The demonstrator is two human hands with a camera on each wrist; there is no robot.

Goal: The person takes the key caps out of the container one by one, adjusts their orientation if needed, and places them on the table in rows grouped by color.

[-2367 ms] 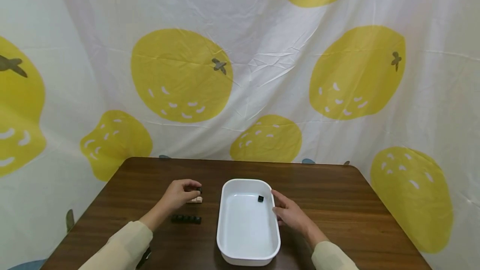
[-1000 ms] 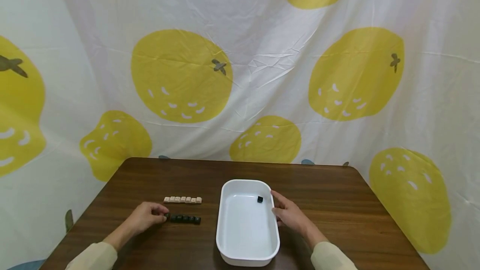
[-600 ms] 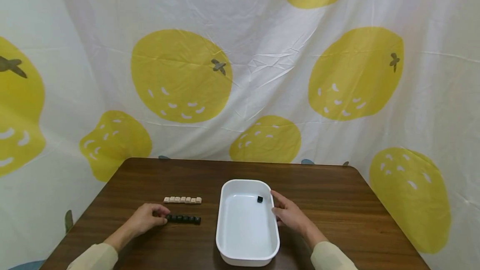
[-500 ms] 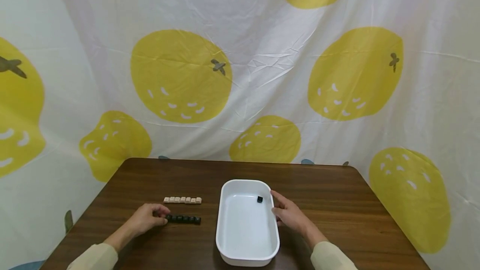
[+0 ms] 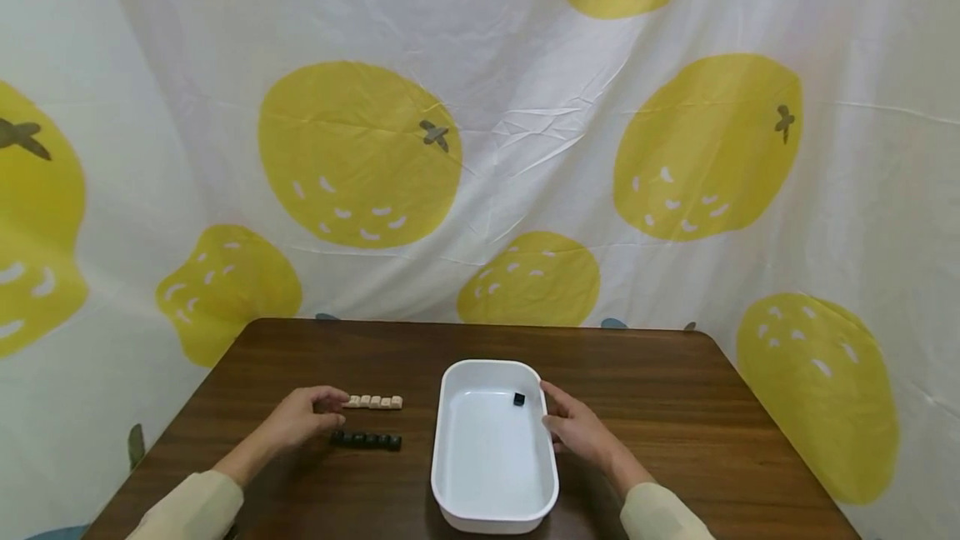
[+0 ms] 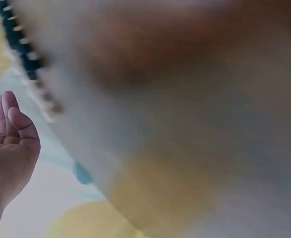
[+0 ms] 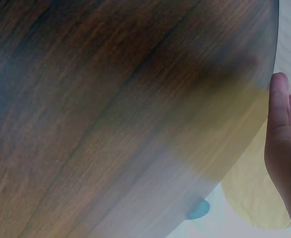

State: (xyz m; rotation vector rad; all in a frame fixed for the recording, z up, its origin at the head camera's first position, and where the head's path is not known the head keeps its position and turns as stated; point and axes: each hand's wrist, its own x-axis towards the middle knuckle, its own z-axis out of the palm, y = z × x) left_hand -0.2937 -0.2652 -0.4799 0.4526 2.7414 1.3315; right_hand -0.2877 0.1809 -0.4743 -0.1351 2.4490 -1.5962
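My left hand [image 5: 303,417] hovers at the left end of a row of beige keycaps [image 5: 375,402], its fingertips overlapping that end in the head view. In the left wrist view the fingers are loosely bent, and nothing shows between them. Just in front of the beige row runs a row of black keycaps [image 5: 366,440]. My right hand [image 5: 583,433] rests against the right side of a white rectangular tray [image 5: 495,518], fingers fairly straight along its rim. One black keycap [image 5: 519,399] lies inside the tray, near the far right corner.
Everything stands on a dark brown wooden table [image 5: 675,407]. Behind it hangs a white curtain [image 5: 525,148] printed with yellow fruit. Part of a small dark object [image 5: 232,532] shows beside my left sleeve at the bottom edge.
My left hand carried a black keycap from near the beige row to the black row's left end, let go, then moved up toward the beige row. The right hand and tray stayed put.
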